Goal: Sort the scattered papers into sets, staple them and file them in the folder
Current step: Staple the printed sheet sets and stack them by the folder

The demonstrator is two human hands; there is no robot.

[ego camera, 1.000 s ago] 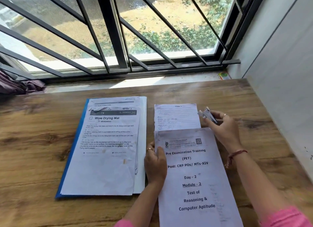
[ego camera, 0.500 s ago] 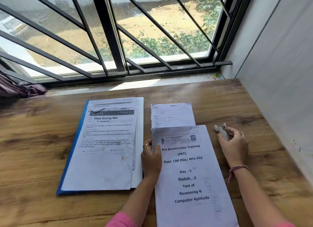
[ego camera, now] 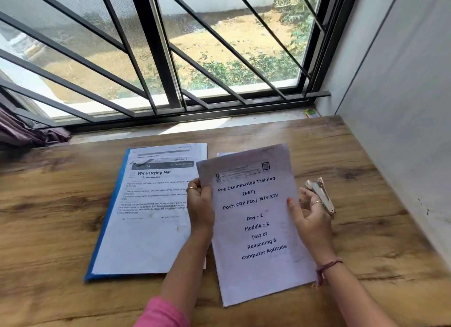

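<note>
My left hand grips the left edge of the "Pre Examination Training" paper set, which is raised and tilted over the table. My right hand sits at the set's right edge, thumb on the page and fingers spread. A small metal stapler lies on the table just behind those fingers, touching them. To the left lies an open blue folder with the "Wipe Drying Mat" sheets on it. A corner of another sheet peeks out behind the raised set.
The wooden table runs up to a barred window at the back and a white wall on the right. Purple cloth lies on the sill at the far left. A small green and orange item sits in the sill's right corner.
The paper set has come up off the table and tilted left in my left hand. My right hand let the stapler down on the table and moved to the set's right edge.
</note>
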